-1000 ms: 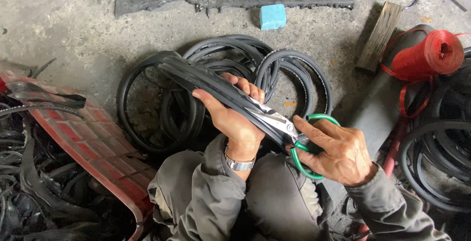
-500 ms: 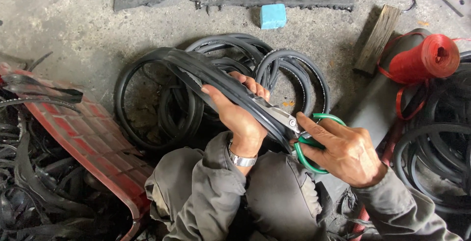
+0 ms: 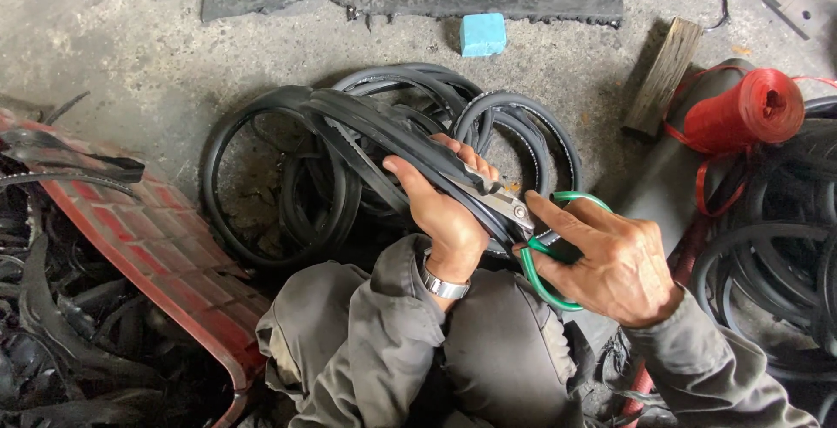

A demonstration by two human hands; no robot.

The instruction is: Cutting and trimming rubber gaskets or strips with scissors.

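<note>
Left hand [image 3: 449,214] clamps black rubber strip [image 3: 384,127] at centre, above the knees. Right hand [image 3: 610,258] grips green-handled shears [image 3: 523,227], blades on the strip just beside left fingers [image 3: 462,153]. Risk: blade slips off curved rubber, nicks fingers.

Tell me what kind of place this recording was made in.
Probably a rough scrap-rubber or tyre workshop, worked at ground level. Black rubber rings lie piled on a bare concrete floor, the left hand grips a rubber strip while the right hand works green-handled shears, and a red twine spool lies nearby.
</note>
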